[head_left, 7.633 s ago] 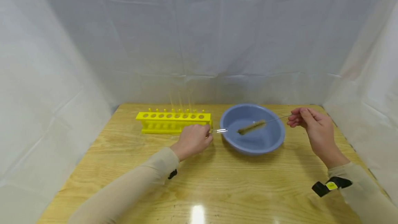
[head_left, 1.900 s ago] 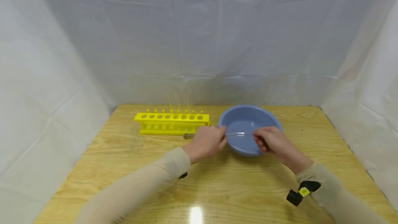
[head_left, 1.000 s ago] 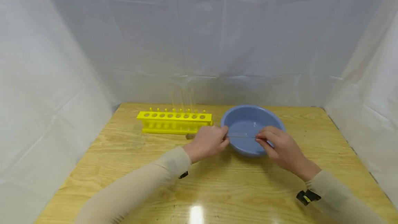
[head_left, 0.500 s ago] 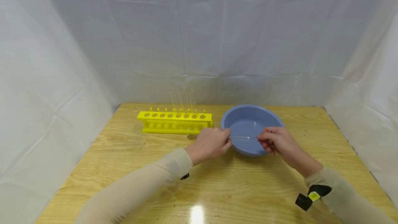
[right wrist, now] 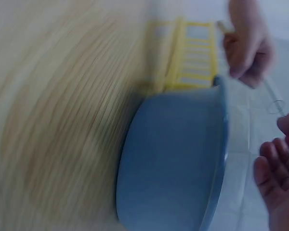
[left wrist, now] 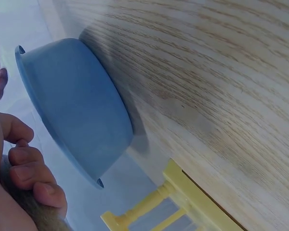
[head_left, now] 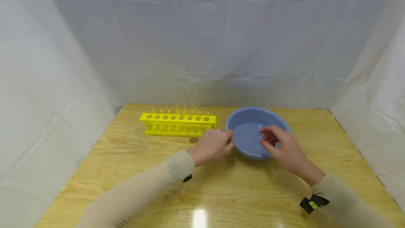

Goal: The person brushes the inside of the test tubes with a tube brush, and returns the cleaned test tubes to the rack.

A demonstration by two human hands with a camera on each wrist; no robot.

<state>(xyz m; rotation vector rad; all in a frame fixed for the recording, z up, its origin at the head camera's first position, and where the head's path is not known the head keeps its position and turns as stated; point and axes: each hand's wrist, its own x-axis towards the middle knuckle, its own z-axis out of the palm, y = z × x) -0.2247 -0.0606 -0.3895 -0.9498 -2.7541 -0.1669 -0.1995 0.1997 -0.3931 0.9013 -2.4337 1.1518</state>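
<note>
My left hand (head_left: 211, 147) grips a clear glass test tube (head_left: 243, 137), held nearly level in front of the basin, its mouth towards the right. Inside the tube, brown bristles of a test tube brush (head_left: 193, 139) show past the left side of that hand; the left wrist view has the bristles (left wrist: 26, 207) under the curled fingers. From the mouth runs the brush's thin wire handle, pinched at its end by my right hand (head_left: 284, 149) over the basin. In the right wrist view, the right hand (right wrist: 279, 183) has its other fingers loosely bent below the wire.
The blue basin (head_left: 235, 115) stands on the wooden table (head_left: 240, 192), just beneath both hands. Left of it is a yellow test tube rack (head_left: 177, 119), with several clear tubes (head_left: 186, 103) upright on its back pegs. White sheeting (head_left: 202, 45) encloses the table's back and sides.
Earlier the brush was outside the tube over the basin; now its bristles are inside, at the left end. Over the last second the right hand has turned back and forth at the wire's end.
</note>
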